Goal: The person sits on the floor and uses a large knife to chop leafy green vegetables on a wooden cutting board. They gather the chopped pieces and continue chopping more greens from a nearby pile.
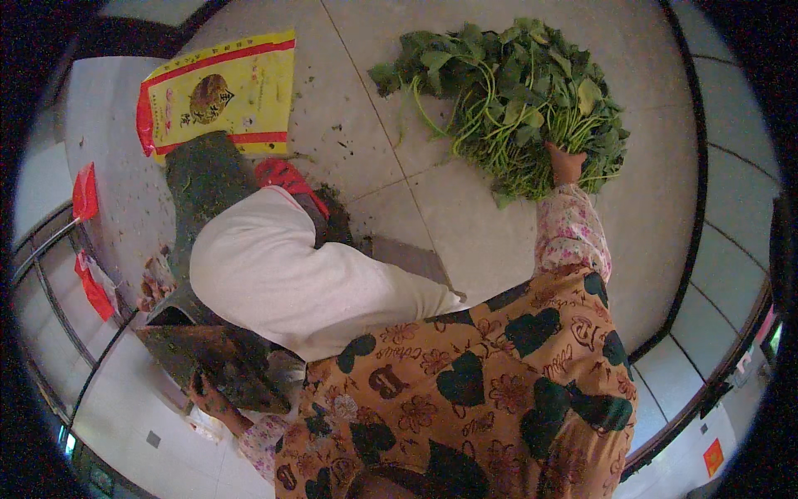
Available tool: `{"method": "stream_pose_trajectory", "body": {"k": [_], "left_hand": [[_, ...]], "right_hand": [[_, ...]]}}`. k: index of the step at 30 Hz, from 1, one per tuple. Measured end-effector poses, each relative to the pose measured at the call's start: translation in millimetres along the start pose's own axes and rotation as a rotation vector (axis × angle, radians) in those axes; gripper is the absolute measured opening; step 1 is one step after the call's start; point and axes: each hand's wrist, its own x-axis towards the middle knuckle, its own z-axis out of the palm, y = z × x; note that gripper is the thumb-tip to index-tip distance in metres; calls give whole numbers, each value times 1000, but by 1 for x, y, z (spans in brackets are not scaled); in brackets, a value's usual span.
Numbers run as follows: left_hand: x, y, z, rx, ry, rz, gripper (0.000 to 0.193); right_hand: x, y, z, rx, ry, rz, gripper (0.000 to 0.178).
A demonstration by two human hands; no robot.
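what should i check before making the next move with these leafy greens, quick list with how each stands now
1. Right hand at the leafy greens: ok, it touches their stems.
2. Right fingers closed around the stems: cannot tell, leaves and stems partly hide them.
3. Left hand at the dark board: ok, at its lower edge.
4. Leafy greens apart from the yellow-and-red bag: ok, tile floor shows between them.
5. Floor free of scraps beside the bag: not ok, dark scraps lie there.
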Motion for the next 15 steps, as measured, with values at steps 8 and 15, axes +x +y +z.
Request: {"method": "stream_pose_trajectory", "body": {"k": [8, 15], "left_hand": [[16, -38, 4, -65, 17, 5, 34], [3, -34, 3, -190, 8, -56, 35]], "right_hand": [[78, 67, -85, 213, -237, -179, 57], [93, 93, -49, -123, -5, -370, 59]]}}
